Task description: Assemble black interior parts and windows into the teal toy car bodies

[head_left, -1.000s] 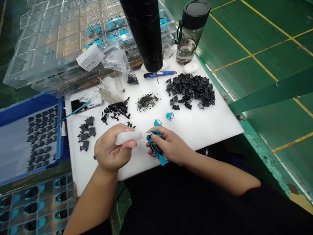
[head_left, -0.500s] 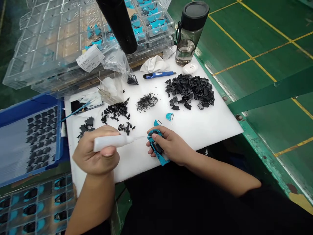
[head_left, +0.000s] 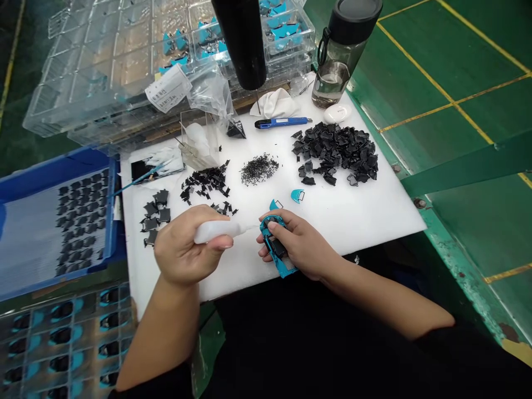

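Note:
My left hand (head_left: 187, 246) is wrapped round a small white squeeze bottle (head_left: 218, 230), held sideways with its thin clear nozzle pointing right. The nozzle's tip is at or very near the left edge of a blue and black plastic housing (head_left: 276, 249); I cannot tell whether they touch. My right hand (head_left: 305, 244) grips that housing, thumb on its upper part and fingers behind. Just beyond it on the white board (head_left: 344, 216) lie two blue curved pieces, one (head_left: 297, 195) in plain sight and the other (head_left: 276, 204) partly behind my right hand.
Black parts (head_left: 338, 152), tiny black pieces (head_left: 260, 169) and black clips (head_left: 205, 182) lie in piles. Behind them are a blue cutter (head_left: 282, 122), a water bottle (head_left: 332, 83) and clear trays (head_left: 100, 72). A black cylinder (head_left: 245, 50) hangs overhead. A blue bin (head_left: 112, 210) stands left.
The view has shifted, so most things sit further right. My left hand has brought the squeeze bottle closer to the housing. My right hand keeps its grip.

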{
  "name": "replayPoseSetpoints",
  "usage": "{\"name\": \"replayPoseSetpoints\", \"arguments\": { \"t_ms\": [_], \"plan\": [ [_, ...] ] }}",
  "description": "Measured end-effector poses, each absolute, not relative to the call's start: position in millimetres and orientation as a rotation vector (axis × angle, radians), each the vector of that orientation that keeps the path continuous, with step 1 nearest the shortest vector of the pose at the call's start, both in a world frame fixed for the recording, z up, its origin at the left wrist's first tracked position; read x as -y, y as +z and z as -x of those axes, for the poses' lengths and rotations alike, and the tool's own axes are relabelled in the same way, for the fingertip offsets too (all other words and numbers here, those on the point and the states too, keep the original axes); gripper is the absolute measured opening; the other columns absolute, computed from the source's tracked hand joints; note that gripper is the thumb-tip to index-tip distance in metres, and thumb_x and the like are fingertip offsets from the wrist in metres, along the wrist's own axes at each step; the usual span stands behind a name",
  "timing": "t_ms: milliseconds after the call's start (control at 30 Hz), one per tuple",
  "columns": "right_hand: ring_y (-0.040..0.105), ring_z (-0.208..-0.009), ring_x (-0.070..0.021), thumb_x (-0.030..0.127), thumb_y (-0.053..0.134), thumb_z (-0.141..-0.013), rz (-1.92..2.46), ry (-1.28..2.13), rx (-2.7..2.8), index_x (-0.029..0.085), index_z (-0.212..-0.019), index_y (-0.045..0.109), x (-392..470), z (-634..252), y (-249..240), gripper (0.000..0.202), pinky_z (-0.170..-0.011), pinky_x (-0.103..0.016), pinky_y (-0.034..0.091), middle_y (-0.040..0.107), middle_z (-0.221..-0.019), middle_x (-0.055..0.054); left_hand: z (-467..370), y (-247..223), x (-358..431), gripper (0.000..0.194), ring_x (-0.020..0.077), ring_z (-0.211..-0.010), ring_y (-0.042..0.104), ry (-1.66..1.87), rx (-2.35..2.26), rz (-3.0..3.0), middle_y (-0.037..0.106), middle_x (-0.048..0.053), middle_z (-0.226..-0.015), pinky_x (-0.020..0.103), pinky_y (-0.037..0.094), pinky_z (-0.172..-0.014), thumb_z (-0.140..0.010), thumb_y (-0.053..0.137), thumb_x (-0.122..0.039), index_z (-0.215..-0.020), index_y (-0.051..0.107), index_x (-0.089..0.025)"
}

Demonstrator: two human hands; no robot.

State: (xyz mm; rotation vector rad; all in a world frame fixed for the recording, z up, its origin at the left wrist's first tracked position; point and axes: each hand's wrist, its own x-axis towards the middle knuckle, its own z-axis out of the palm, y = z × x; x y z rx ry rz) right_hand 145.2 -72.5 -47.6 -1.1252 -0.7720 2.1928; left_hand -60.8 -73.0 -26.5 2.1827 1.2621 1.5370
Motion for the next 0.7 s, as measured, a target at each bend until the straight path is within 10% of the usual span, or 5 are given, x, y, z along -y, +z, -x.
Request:
{"name": "replayPoseSetpoints", "arguments": {
  "t_ms": [700],
  "plan": [
    [0.069,-0.069,-0.0155,0.037,0.059,-0.096,1.109,2.182,0.805,0.023,-0.106,0.059,73.0,-144.3,-49.1,0.017,-0.067,-0.033,0.061,0.068,-0.087,-0.003,57.6,-25.8,74.9,0.03,0.0176,-0.063,0.064,1.714,-1.269,-2.011,0.068,0.003,-0.073,0.033,0.051,-0.056,-0.084,0.071,-0.051,-0.095,0.075,-0.023]
  ]
}}
